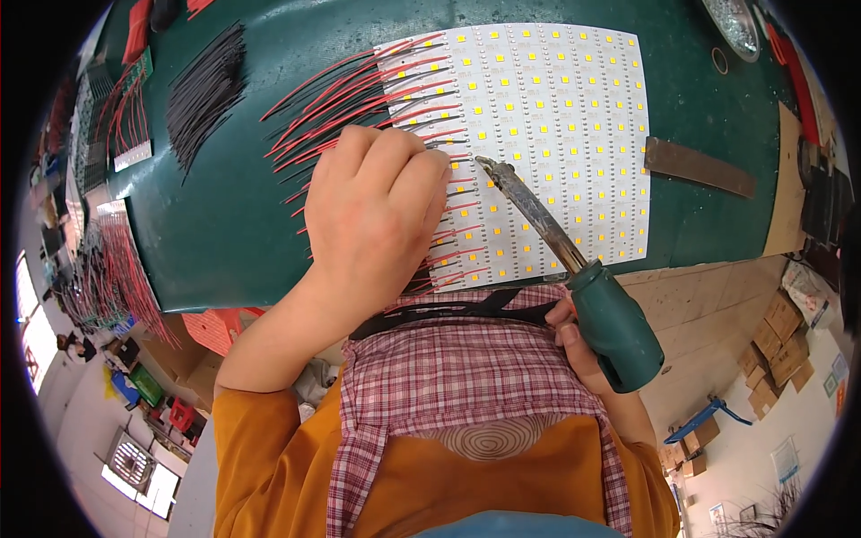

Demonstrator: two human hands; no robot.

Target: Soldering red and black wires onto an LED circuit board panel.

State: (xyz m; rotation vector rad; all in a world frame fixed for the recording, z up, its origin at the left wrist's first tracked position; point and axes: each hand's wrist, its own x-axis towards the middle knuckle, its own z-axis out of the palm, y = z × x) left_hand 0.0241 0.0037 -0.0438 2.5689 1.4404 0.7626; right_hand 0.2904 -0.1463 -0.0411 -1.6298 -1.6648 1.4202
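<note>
A white LED circuit board (619,117) with rows of yellow chips lies on the table. Red and black wires (314,134) run across its left edge, their ends on the board. My left hand (372,211) is closed over these wires, fingers curled and pinched; its fingertips are mostly hidden. A red wire end sticks out beside them. My right hand (581,354), below the board's lower edge, grips the green handle of a soldering iron (619,327). The iron's dark, crusted tip is over the board, just right of the wire ends near my left fingers.
A bundle of black tubes or wires (211,90) lies left on the green tabletop (215,233). Wired strips (117,215) are at the left edge. A flat metal bar (700,166) touches the board's right side. A ring (719,61) and a clear dish (734,27) sit far right.
</note>
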